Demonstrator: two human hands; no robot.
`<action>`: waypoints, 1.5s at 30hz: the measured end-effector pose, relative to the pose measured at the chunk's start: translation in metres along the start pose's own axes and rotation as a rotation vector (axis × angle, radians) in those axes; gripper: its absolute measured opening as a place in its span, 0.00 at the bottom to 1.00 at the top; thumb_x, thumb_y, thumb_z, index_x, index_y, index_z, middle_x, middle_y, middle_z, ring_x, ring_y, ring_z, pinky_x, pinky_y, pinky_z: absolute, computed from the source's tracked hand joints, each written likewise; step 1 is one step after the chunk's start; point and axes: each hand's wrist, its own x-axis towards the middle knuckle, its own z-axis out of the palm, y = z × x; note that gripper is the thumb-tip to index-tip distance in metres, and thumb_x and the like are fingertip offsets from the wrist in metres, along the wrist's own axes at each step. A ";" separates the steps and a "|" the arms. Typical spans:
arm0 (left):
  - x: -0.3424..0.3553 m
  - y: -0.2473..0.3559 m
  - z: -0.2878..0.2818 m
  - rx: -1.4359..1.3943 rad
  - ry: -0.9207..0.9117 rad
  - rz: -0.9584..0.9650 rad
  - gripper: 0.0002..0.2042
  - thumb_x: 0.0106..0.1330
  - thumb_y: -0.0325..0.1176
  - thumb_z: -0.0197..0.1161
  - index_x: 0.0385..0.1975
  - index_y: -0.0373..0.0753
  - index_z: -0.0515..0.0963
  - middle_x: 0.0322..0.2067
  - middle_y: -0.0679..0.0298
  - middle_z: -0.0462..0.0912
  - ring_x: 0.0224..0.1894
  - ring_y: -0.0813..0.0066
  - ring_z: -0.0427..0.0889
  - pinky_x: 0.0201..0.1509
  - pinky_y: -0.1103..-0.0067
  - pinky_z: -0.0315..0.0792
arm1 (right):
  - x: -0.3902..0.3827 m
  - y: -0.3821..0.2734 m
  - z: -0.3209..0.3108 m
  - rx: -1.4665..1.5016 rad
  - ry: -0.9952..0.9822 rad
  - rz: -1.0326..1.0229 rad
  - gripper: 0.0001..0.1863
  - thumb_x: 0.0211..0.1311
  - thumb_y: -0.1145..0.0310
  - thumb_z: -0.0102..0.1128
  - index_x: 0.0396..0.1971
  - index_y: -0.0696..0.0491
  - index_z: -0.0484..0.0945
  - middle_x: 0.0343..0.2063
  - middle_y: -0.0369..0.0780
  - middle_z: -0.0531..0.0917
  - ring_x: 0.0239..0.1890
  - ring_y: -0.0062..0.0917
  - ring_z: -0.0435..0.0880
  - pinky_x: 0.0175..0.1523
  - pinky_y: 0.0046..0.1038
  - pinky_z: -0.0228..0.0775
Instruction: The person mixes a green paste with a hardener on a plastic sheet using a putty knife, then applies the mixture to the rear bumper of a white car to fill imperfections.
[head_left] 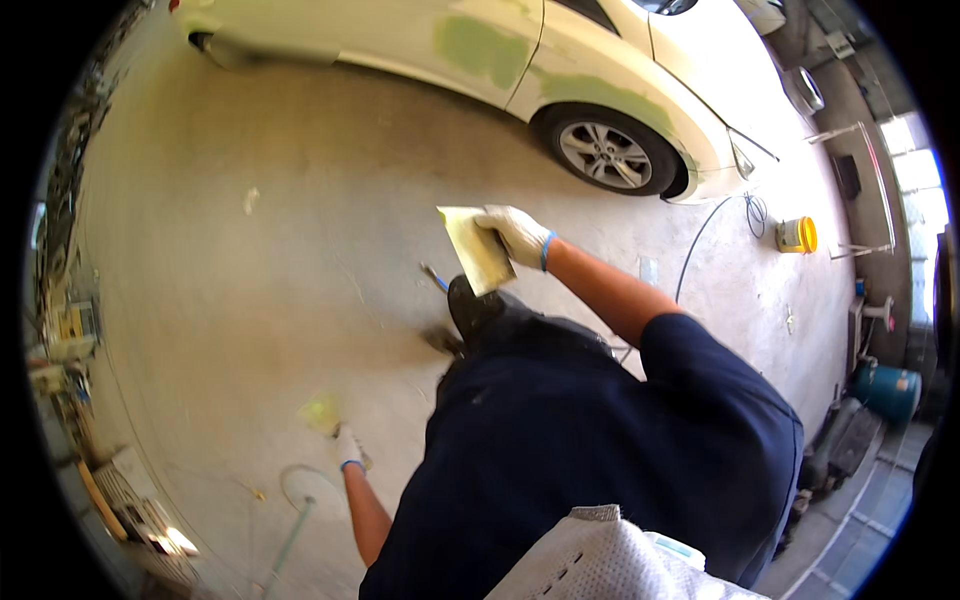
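Observation:
My right hand (518, 238), in a whitish work glove with a blue cuff, grips a flat rectangular plate (476, 252) by its right side. Pale yellow covers much of the plate, and its lower part looks darker and smeared. Down at the lower left, my left hand (348, 446), gloved the same way, is closed on a thin yellow-green flat piece (321, 413). Motion blurs that piece, so its exact kind is unclear. Beyond both hands stands a cream-white car (400, 38) with dull green patches on its door and front fender. Neither hand touches it.
A blue-handled tool (434, 278) lies on the concrete floor by my dark shoe. A hose (690, 250) runs from near the front wheel (606, 154). Right of it stand a yellow bucket (796, 235) and a teal tank (886, 391). Clutter (75, 330) lines the left wall.

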 end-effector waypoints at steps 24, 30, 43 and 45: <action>0.371 0.298 -0.060 0.112 -0.048 -0.248 0.11 0.61 0.36 0.68 0.34 0.36 0.78 0.17 0.64 0.75 0.14 0.74 0.75 0.17 0.74 0.68 | 0.590 -0.245 0.382 -0.096 -0.088 -0.014 0.13 0.68 0.62 0.58 0.42 0.56 0.82 0.36 0.36 0.84 0.39 0.22 0.80 0.47 0.28 0.73; 0.510 0.403 -0.092 0.260 -0.158 -0.216 0.10 0.61 0.36 0.67 0.35 0.36 0.77 0.17 0.64 0.75 0.14 0.74 0.75 0.17 0.74 0.69 | 0.716 -0.273 0.490 -0.194 -0.061 0.117 0.17 0.66 0.60 0.60 0.46 0.57 0.83 0.38 0.37 0.84 0.39 0.22 0.81 0.45 0.28 0.73; 0.905 0.868 -0.134 0.259 -0.128 0.128 0.11 0.63 0.33 0.66 0.40 0.36 0.76 0.19 0.64 0.75 0.14 0.74 0.74 0.17 0.76 0.72 | 0.969 -0.406 0.569 -0.064 0.233 0.009 0.18 0.66 0.62 0.59 0.48 0.60 0.83 0.44 0.41 0.86 0.47 0.25 0.83 0.54 0.29 0.75; 0.935 0.944 -0.118 0.256 -0.103 0.178 0.11 0.63 0.33 0.66 0.40 0.35 0.76 0.21 0.64 0.76 0.15 0.74 0.75 0.18 0.76 0.73 | 1.031 -0.430 0.577 -0.007 0.231 -0.002 0.19 0.66 0.63 0.58 0.50 0.60 0.83 0.45 0.41 0.86 0.48 0.25 0.83 0.55 0.29 0.74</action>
